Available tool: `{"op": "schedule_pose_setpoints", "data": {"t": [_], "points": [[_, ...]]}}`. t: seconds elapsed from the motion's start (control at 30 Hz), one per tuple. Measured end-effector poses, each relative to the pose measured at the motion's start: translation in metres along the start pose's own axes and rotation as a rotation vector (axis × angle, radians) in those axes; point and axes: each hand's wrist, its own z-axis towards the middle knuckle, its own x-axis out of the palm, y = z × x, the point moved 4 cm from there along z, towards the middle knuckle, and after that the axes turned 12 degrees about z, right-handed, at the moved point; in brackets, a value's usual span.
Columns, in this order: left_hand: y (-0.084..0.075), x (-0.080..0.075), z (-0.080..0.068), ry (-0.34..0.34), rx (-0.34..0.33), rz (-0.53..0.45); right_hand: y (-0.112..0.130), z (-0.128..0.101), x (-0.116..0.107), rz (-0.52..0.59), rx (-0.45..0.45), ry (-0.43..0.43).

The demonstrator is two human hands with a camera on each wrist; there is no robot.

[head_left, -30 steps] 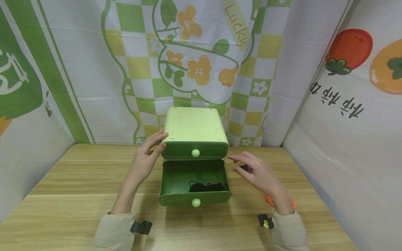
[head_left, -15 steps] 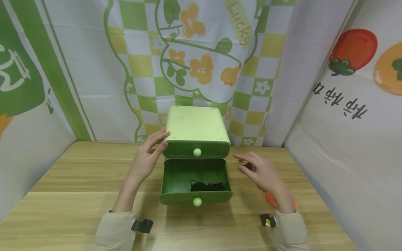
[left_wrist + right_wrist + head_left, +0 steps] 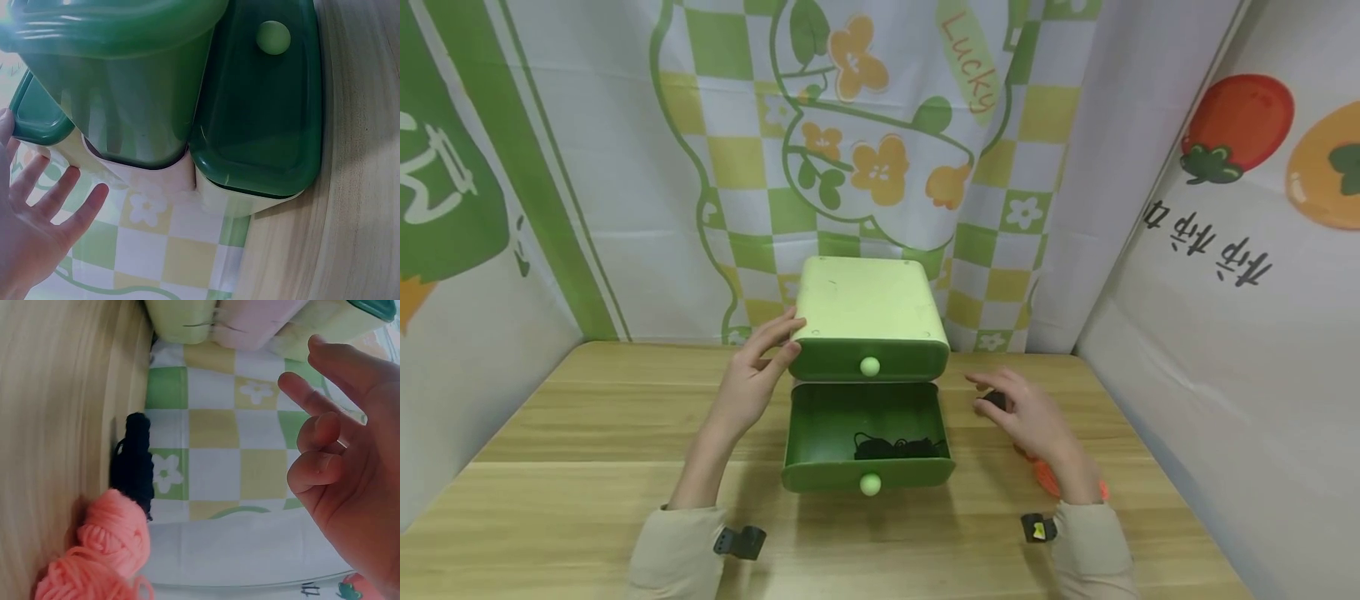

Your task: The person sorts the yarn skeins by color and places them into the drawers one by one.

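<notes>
A small drawer cabinet (image 3: 868, 300) has a pale yellow top and green drawer fronts. Its middle drawer (image 3: 868, 475) is pulled out, with a bundle of black yarn or cord (image 3: 898, 448) inside at the right. My left hand (image 3: 748, 383) rests against the cabinet's upper left side, thumb near the front edge of the top drawer (image 3: 827, 360). To the cabinet's right, my right hand (image 3: 1026, 412) hovers with fingers loosely bent, holding nothing. Black yarn (image 3: 132, 465) lies on the table beyond it, beside balls of coral yarn (image 3: 115, 531).
The wooden table (image 3: 587, 467) has a patterned cloth (image 3: 745, 217) hanging along its back edge. Printed cloth walls (image 3: 1217, 333) stand at both sides. Below the pulled-out drawer sits another green drawer (image 3: 262, 112), closed, seen in the left wrist view.
My right hand has drawn slightly away from the cabinet, to the right. My left hand stays on the cabinet, and the middle drawer remains pulled out.
</notes>
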Motion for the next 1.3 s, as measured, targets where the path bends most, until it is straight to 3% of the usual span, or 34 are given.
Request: {"op": "schedule_pose_setpoints", "data": {"t": [0.63, 1.0, 1.3], "points": [[0.002, 0.002, -0.002, 0.007, 0.008, -0.022, -0.033, -0.001, 0.004, 0.013, 0.073, -0.038], [0.003, 0.0, -0.001, -0.009, 0.003, -0.018, -0.037, 0.016, -0.002, 0.002, 0.115, 0.074], [-0.026, -0.007, -0.006, 0.017, -0.021, -0.02, -0.051, 0.018, -0.007, -0.016, 0.131, 0.093]]}}
